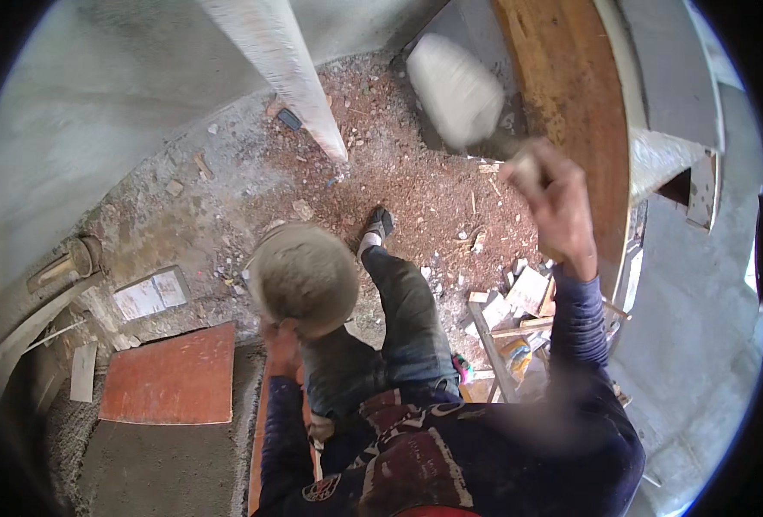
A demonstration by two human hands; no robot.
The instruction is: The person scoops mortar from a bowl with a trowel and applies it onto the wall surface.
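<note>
My left hand [282,345] is held low in front of me and grips from below a round grey pan [304,276] caked with cement. My right hand [554,202] is raised at the upper right and is closed around the handle of a pale, cement-covered trowel [455,86], which is motion-blurred. The trowel's blade points up and to the left, near a long brown wooden board [571,112]. My jeans-clad leg and shoe [377,228] stand on the rubble below, between the two hands.
Reddish rubble and debris [433,189] cover the floor. A pale slanted post [291,77] rises at the top centre. A red-brown board [170,375] lies at the lower left, wood scraps [511,314] at the right. Grey plastered walls [97,103] curve around.
</note>
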